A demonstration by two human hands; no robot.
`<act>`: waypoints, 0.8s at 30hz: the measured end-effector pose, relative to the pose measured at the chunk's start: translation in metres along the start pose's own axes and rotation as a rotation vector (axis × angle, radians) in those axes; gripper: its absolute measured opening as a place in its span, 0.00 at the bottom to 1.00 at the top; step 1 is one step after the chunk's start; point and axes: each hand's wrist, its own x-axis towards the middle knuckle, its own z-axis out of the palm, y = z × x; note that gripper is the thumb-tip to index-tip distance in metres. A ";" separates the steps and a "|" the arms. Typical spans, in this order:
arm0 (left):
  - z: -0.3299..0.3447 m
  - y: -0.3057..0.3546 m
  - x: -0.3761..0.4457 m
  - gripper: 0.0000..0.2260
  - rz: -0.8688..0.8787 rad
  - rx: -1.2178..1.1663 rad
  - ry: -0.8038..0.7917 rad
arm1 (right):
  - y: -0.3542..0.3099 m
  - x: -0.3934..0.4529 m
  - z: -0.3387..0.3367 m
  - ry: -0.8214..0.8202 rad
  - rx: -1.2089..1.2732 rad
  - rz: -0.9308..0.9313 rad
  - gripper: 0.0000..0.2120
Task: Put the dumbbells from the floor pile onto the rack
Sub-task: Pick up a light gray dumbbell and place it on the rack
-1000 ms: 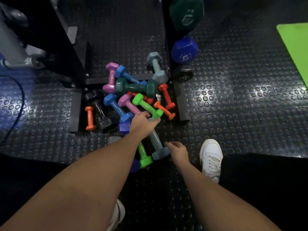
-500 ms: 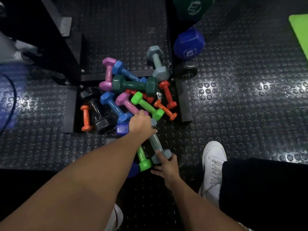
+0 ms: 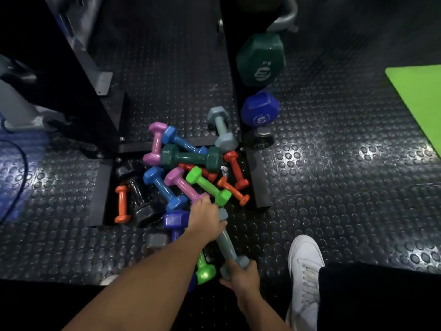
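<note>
A pile of coloured dumbbells lies on the studded floor between the rack's feet. My left hand rests on the pile, fingers curled down over the near head of a pink dumbbell, thumb across the shaft of a grey-blue dumbbell. My right hand is closed on that grey-blue dumbbell's near head. A bright green dumbbell lies just beyond my left hand, and another green one sticks out under my forearm. The black rack holds a large green and a blue dumbbell.
The rack's right foot runs along the pile's right side. A dark green dumbbell, several blue, orange, red and black ones fill the pile. My white shoe stands to the right. A green mat lies far right, a cable left.
My right hand has moved in from beside the grey-blue dumbbell and closed on its near head. My left hand has stayed on the pile.
</note>
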 end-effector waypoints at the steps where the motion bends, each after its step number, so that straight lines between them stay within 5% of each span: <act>1: -0.001 0.001 -0.001 0.24 0.005 -0.042 -0.015 | -0.002 -0.001 -0.004 0.009 -0.008 -0.006 0.16; 9: -0.038 0.012 -0.010 0.19 -0.060 -0.459 -0.103 | -0.046 -0.004 -0.032 0.029 -0.106 -0.156 0.19; 13: -0.066 0.017 -0.012 0.18 -0.081 -0.526 -0.053 | -0.065 0.024 -0.045 0.063 -0.211 -0.252 0.26; 24: -0.153 0.043 -0.014 0.23 -0.047 -0.748 0.134 | -0.191 -0.060 -0.070 0.051 -0.218 -0.467 0.18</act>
